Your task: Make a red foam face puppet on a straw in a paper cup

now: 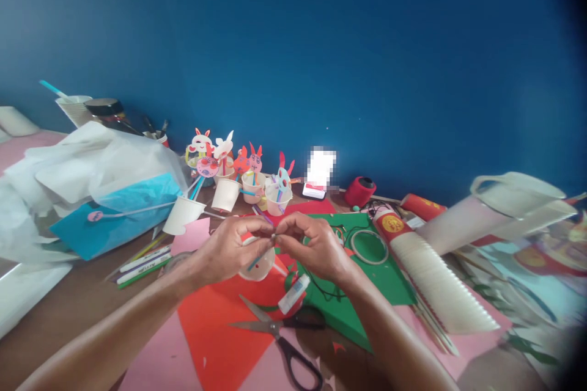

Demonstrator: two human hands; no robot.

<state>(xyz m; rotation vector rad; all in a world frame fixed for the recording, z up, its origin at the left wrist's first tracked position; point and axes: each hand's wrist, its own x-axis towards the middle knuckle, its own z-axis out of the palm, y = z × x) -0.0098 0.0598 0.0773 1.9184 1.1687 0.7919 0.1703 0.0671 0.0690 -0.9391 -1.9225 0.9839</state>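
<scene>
My left hand [233, 247] and my right hand [316, 247] meet over the middle of the table, fingertips nearly touching. Both are pinched closed around something small and pale that I cannot make out. Just below the fingers is a white paper cup [261, 269] seen from above, with a blue stick or straw in it. Nearer to me, open black-handled scissors [275, 327] lie across orange paper [220, 330]. Between the scissors and my right hand rests a small white glue tube [294, 294].
Paper cups [227, 194] with cut-out animal faces stand along the blue wall beside a lit phone [315, 186]. A stack of paper cups [435, 269] lies at right on green paper [394, 284] and pink paper. Markers [144, 261], blue paper [123, 214] and plastic bags [92, 159] fill the left.
</scene>
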